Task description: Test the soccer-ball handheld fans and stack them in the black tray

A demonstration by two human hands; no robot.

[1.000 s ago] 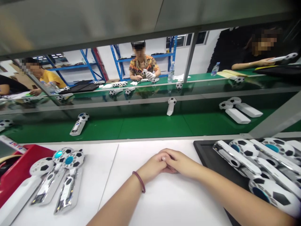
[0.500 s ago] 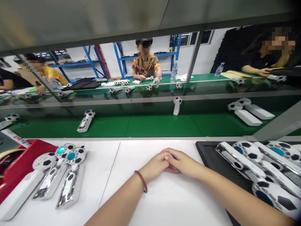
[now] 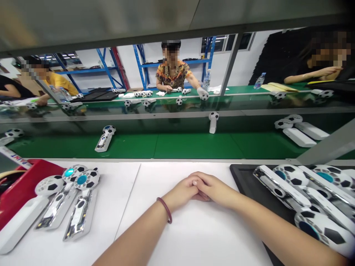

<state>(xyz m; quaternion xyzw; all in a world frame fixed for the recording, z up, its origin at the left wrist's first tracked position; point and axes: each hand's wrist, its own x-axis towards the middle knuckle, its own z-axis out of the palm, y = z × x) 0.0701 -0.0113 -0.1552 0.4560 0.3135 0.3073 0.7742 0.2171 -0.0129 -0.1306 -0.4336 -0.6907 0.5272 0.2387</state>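
Over white worktop (image 3: pixel 194 232), fingers (image 3: pixel 200 176) in mutual clasp

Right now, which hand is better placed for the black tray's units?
Probably the right hand: its forearm passes over the black tray, whose units lie on that side. The left hand is farther off, and the two are clasped, so they would need to part first.

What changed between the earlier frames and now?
Football-headed devices on the green belt shifted rightward. The far-right co-worker let go of another device; the gloved hand opposite reached rightward. The left hand and right hand stayed clasped over the white tabletop.
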